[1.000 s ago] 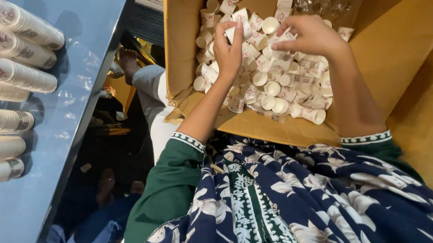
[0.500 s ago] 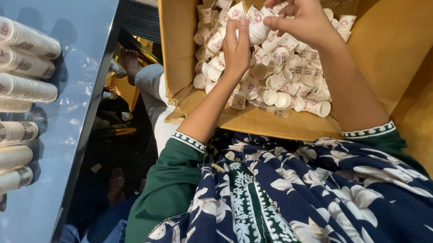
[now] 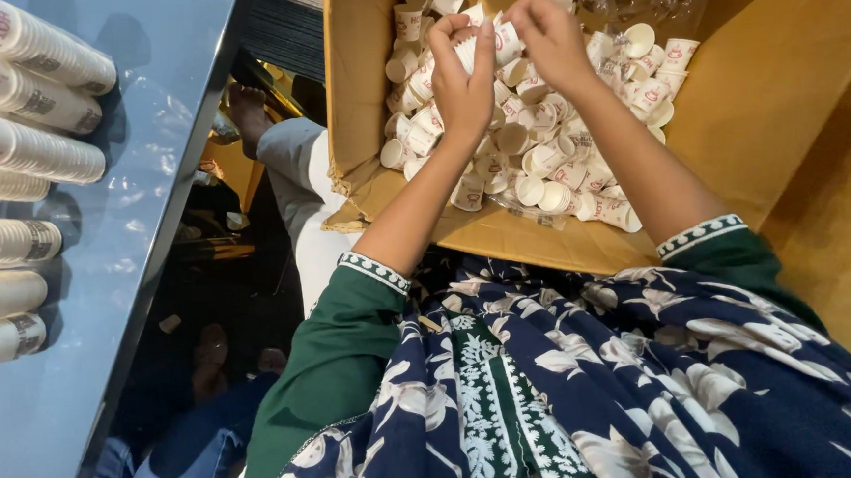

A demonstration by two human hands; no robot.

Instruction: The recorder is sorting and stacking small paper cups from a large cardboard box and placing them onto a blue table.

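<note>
Cardboard box fills the upper right, and loose small white paper cups lie heaped on its floor. Both hands are up at twelve o'clock, over the pile: left hand has its fingers curled around a short stack of cups, right hand pinches the same stack from the three o'clock side (the two hands almost touch). Over at nine o'clock, long sleeves of nested cups lie side by side on the glossy blue desk.
</note>
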